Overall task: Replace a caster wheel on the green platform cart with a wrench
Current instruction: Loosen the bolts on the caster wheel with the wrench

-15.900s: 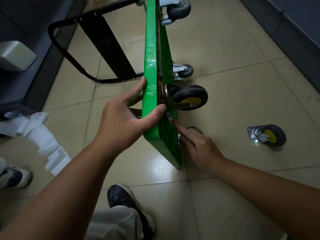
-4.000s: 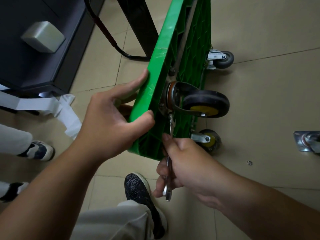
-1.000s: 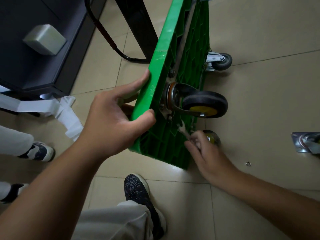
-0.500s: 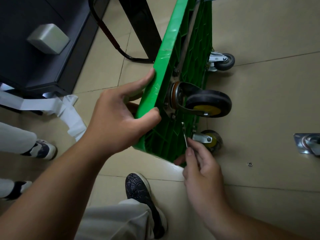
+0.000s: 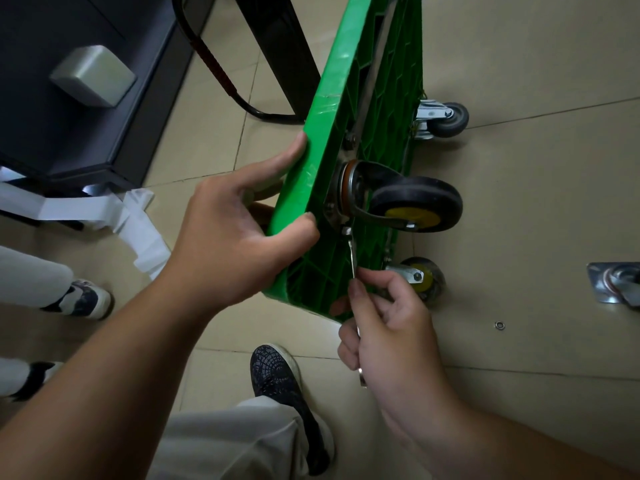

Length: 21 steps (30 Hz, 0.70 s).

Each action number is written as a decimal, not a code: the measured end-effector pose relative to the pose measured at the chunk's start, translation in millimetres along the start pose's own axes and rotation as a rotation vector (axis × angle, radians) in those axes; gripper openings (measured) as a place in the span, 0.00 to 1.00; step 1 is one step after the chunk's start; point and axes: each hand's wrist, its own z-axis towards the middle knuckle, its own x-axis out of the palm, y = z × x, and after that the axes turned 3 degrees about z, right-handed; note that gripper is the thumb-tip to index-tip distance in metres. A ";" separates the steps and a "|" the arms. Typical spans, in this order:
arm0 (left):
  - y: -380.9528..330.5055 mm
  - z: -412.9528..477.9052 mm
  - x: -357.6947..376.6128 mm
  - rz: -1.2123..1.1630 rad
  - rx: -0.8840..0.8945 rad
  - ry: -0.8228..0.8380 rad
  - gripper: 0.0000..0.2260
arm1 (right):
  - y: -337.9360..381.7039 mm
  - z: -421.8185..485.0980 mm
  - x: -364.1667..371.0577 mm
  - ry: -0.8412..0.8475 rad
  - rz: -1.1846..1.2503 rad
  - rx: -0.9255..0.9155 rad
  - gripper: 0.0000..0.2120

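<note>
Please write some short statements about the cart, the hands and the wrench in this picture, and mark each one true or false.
1. The left hand grips the edge of the green plastic platform cart. True.
2. The cart stands flat on its wheels. False: it is tipped up on its edge, with the underside facing right.
3. The right hand holds nothing. False: it grips a slim silver wrench.
4. The wrench head sits at the mount of the large black caster wheel with a yellow hub. True.
5. A small metal ring lies on the beige tiled floor. True.
</note>
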 end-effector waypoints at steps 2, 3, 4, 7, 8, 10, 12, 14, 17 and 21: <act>-0.7 -0.4 0.6 -0.003 -0.001 -0.004 0.32 | -0.7 1.5 0.2 0.016 -0.017 -0.015 0.03; -1.1 -0.6 1.2 -0.006 -0.004 -0.003 0.32 | -1.9 2.8 -1.2 0.020 -0.040 -0.034 0.02; -1.1 -0.8 1.6 -0.009 -0.009 -0.002 0.32 | -3.6 4.6 -3.5 0.025 -0.071 -0.057 0.02; -1.0 -1.6 1.2 -0.008 -0.020 0.003 0.31 | -14.1 13.3 -14.1 0.054 -0.200 -0.177 0.04; -1.3 -1.7 1.0 -0.009 -0.015 0.007 0.32 | -17.4 16.7 -18.5 0.067 -0.252 -0.217 0.04; -1.7 -1.5 0.9 -0.013 -0.009 0.009 0.32 | -22.9 24.7 -27.1 0.103 -0.295 -0.265 0.04; -1.3 -1.3 1.1 -0.005 -0.012 0.001 0.31 | -25.2 33.5 -32.8 0.152 -0.308 -0.283 0.06; -0.6 -1.3 0.8 -0.003 -0.015 -0.001 0.31 | -25.4 45.4 -39.4 0.193 -0.350 -0.305 0.08; 0.5 -1.8 0.1 -0.016 -0.010 0.009 0.32 | -16.2 66.9 -55.1 0.225 -0.554 -0.412 0.11; 1.3 -1.8 0.9 -0.017 -0.012 0.007 0.32 | 1.8 82.6 -79.4 0.219 -0.845 -0.555 0.08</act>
